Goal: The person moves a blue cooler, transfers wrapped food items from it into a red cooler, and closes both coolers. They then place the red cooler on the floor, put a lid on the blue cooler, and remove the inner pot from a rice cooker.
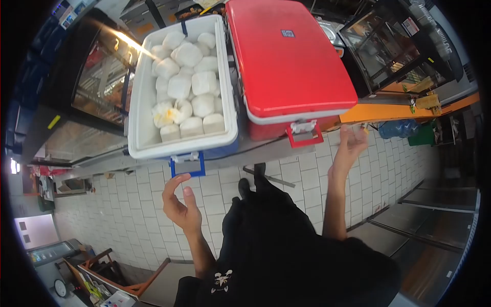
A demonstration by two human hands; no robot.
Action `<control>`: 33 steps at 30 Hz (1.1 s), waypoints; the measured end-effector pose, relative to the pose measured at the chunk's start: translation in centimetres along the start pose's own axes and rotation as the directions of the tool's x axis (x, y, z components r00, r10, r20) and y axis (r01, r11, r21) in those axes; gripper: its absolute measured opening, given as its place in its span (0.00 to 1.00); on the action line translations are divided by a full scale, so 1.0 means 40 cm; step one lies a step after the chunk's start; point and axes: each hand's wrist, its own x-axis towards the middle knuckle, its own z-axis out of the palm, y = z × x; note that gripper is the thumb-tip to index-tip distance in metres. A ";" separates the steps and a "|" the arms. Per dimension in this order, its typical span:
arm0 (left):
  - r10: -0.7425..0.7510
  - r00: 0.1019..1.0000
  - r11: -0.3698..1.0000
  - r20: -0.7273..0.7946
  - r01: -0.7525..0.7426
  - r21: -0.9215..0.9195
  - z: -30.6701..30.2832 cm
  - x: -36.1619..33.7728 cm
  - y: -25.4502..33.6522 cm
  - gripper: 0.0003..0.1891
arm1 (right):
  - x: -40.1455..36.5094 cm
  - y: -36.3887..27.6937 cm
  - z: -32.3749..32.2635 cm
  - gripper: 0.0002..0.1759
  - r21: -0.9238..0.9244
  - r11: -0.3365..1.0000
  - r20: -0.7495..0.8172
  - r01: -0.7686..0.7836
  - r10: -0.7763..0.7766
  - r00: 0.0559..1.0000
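Observation:
My left hand [182, 205] is raised below the blue cooler's handle [188, 166], fingers curved, thumb apart, holding nothing. My right hand [351, 146] is lifted to the right of the red cooler's handle [305, 137]. Its thumb and fingers look apart; a small yellow spot shows at a fingertip, and I cannot make out what it is. The blue cooler [134, 138] stands without its lid, filled with several white rounded bundles [180, 86]. One bundle [164, 113] carries yellow print or stains. Beside it the red cooler [291, 61] has its lid down.
Glass display cases [102, 82] stand to the left, with another display case [388, 46] at the right. An orange counter edge [404, 111] runs right of the red cooler. Blue water bottles [399, 129] lie beneath it. White floor tiles [128, 204] surround my feet.

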 end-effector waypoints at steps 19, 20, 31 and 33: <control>0.070 0.759 0.932 0.647 0.182 -0.314 0.118 -0.069 0.012 0.05 | -0.120 0.059 0.006 0.29 0.357 0.488 0.448 -0.797 0.659 0.604; 0.099 0.742 0.944 0.663 0.142 -0.299 0.112 -0.037 0.029 0.05 | -0.117 0.061 0.023 0.30 0.397 0.438 0.469 -0.806 0.658 0.589; 0.438 0.695 0.871 0.570 -0.485 -0.077 0.233 0.599 0.178 0.08 | -0.069 0.088 0.065 0.16 0.491 0.600 0.630 -0.632 0.256 0.733; 0.366 0.658 0.924 0.658 -0.338 -0.177 0.366 0.721 0.162 0.11 | -0.077 0.153 0.062 0.15 0.502 0.631 0.607 -0.592 0.230 0.761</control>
